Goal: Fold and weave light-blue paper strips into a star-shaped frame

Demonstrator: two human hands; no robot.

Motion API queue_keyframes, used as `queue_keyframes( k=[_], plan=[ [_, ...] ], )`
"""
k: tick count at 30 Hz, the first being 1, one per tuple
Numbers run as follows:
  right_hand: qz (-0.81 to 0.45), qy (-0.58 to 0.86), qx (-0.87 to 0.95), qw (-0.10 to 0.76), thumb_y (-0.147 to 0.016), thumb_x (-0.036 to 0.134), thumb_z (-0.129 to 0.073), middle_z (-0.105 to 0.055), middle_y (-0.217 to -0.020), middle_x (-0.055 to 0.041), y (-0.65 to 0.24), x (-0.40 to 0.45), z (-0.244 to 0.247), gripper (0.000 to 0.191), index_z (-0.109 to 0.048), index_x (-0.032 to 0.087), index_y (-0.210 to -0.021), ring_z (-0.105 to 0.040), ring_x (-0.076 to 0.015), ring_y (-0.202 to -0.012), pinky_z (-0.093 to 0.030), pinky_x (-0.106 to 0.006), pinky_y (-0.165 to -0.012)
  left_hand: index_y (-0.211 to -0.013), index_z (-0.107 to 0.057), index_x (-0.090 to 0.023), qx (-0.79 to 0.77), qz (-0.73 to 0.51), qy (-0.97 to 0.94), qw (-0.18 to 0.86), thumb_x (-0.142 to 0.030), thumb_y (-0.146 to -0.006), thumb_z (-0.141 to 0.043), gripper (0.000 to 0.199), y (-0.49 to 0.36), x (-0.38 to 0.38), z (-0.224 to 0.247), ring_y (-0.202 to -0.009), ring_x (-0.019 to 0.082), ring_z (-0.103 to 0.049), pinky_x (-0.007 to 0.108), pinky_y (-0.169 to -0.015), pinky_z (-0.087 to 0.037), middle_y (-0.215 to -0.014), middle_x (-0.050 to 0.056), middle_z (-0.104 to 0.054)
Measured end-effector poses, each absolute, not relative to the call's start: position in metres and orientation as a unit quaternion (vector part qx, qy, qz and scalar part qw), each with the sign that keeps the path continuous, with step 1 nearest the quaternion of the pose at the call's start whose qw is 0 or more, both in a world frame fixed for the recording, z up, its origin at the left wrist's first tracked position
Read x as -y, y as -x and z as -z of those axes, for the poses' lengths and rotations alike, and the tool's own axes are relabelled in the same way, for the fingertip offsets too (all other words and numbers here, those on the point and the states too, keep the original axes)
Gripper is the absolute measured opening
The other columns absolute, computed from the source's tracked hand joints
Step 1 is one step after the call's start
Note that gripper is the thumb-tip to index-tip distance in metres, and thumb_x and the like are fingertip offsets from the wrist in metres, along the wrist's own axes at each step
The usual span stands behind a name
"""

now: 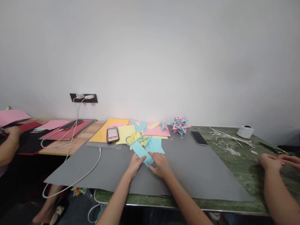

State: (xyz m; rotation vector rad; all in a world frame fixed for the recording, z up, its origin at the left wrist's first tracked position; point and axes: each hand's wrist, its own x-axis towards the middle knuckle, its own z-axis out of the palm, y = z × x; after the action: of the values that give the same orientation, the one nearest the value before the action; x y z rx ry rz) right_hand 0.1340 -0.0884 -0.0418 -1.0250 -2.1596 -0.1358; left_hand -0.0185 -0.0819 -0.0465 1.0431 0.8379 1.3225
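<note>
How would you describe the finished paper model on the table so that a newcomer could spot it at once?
Start from the grey mat covering the table and go to its far edge by the wall. Left of the black phone stands the paper star, the only woven three-dimensional pink-and-blue piece among flat sheets.

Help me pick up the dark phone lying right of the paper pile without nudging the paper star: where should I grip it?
Take the phone by its two long edges, coming from the near end. It lies flat on the grey sheet, and the paper star sits just beyond its far end.
</note>
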Motion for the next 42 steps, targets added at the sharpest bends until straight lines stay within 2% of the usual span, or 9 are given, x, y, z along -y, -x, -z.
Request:
queue_keyframes(
  k=[6, 9, 12, 14, 18, 23, 30, 35, 42],
  plan=[
    [0.064, 0.403, 0.834, 0.371, -0.08, 0.021, -0.035, -0.056, -0.09, -0.0068, -0.135, 0.08, 0.051, 0.03, -0.046, 0.02, -0.109, -0.049, -0.0178, -0.083, -0.035, -0.03, -0.071, -0.103, -0.053, -0.014, -0.399, -0.56, -0.464, 0.558, -0.039, -0.065, -0.056, 0.046, 0.017, 0.079, 0.051, -0.085, 0.021, -0.056, 0.029, -0.069, -0.045, -0.096, 0.01, -0.061],
    [0.09, 0.402, 0.83, 0.375, -0.08, 0.031, -0.038, -0.055, -0.092, -0.0089, -0.136, 0.081, 0.052, 0.031, -0.048, 0.018, -0.106, -0.049, -0.0191, -0.084, -0.035, -0.031, -0.072, -0.103, -0.053, -0.011, -0.429, -0.562, -0.456, 0.541, -0.046, -0.068, -0.049, 0.049, 0.017, 0.079, 0.053, -0.069, 0.018, -0.058, 0.027, -0.06, -0.045, -0.079, 0.007, -0.064],
    [0.102, 0.383, 0.841, 0.369, -0.07, 0.049, -0.047, -0.053, -0.098, -0.0111, -0.135, 0.084, 0.051, 0.05, -0.046, 0.016, -0.109, -0.048, -0.0217, -0.088, -0.035, -0.033, -0.074, -0.109, -0.048, -0.014, -0.424, -0.572, -0.452, 0.537, -0.043, -0.069, -0.05, 0.05, 0.016, 0.08, 0.054, -0.061, 0.014, -0.056, 0.024, -0.053, -0.044, -0.077, 0.005, -0.063],
    [0.106, 0.378, 0.842, 0.369, -0.068, 0.052, -0.048, -0.052, -0.101, -0.0113, -0.134, 0.084, 0.051, 0.054, -0.046, 0.016, -0.108, -0.047, -0.0221, -0.09, -0.035, -0.034, -0.076, -0.112, -0.045, -0.018, -0.396, -0.582, -0.453, 0.548, -0.037, -0.068, -0.054, 0.048, 0.015, 0.081, 0.053, -0.069, 0.014, -0.057, 0.023, -0.055, -0.045, -0.093, 0.006, -0.06],
    [0.108, 0.398, 0.828, 0.38, -0.078, 0.04, -0.041, -0.054, -0.096, -0.0088, -0.134, 0.079, 0.054, 0.03, -0.051, 0.018, -0.097, -0.049, -0.0188, -0.088, -0.035, -0.032, -0.075, -0.105, -0.048, -0.019, -0.363, -0.595, -0.442, 0.565, -0.027, -0.064, -0.061, 0.044, 0.014, 0.081, 0.053, -0.093, 0.019, -0.052, 0.027, -0.07, -0.046, -0.112, 0.007, -0.051],
    [0.105, 0.41, 0.818, 0.39, -0.083, 0.031, -0.037, -0.056, -0.092, -0.007, -0.138, 0.07, 0.06, 0.022, -0.054, 0.019, -0.091, -0.05, -0.0174, -0.086, -0.035, -0.031, -0.073, -0.101, -0.049, -0.017, -0.372, -0.595, -0.405, 0.587, -0.023, -0.062, -0.063, 0.042, 0.016, 0.078, 0.055, -0.096, 0.021, -0.051, 0.034, -0.078, -0.044, -0.106, 0.01, -0.056],
    [0.097, 0.398, 0.813, 0.414, -0.085, 0.025, -0.033, -0.058, -0.086, -0.0052, -0.139, 0.069, 0.061, 0.023, -0.055, 0.02, -0.092, -0.051, -0.0155, -0.08, -0.036, -0.029, -0.071, -0.111, -0.042, -0.019, -0.335, -0.576, -0.431, 0.608, -0.011, -0.053, -0.069, 0.065, 0.014, 0.084, 0.046, -0.096, 0.019, -0.052, 0.033, -0.087, -0.038, -0.112, 0.009, -0.052],
    [0.098, 0.391, 0.822, 0.401, -0.086, 0.019, -0.028, -0.058, -0.087, -0.0049, -0.14, 0.071, 0.061, 0.029, -0.049, 0.022, -0.105, -0.051, -0.0152, -0.081, -0.034, -0.029, -0.071, -0.105, -0.049, -0.016, -0.344, -0.559, -0.457, 0.599, -0.016, -0.054, -0.068, 0.054, 0.014, 0.088, 0.044, -0.094, 0.018, -0.053, 0.033, -0.086, -0.038, -0.105, 0.009, -0.057],
    [0.101, 0.39, 0.827, 0.391, -0.085, 0.02, -0.029, -0.059, -0.089, -0.0048, -0.141, 0.071, 0.059, 0.028, -0.049, 0.022, -0.105, -0.05, -0.0153, -0.082, -0.033, -0.029, -0.072, -0.097, -0.052, -0.014, -0.379, -0.562, -0.458, 0.575, -0.021, -0.054, -0.068, 0.046, 0.015, 0.083, 0.052, -0.078, 0.017, -0.058, 0.033, -0.076, -0.044, -0.081, 0.005, -0.063]
  ],
)
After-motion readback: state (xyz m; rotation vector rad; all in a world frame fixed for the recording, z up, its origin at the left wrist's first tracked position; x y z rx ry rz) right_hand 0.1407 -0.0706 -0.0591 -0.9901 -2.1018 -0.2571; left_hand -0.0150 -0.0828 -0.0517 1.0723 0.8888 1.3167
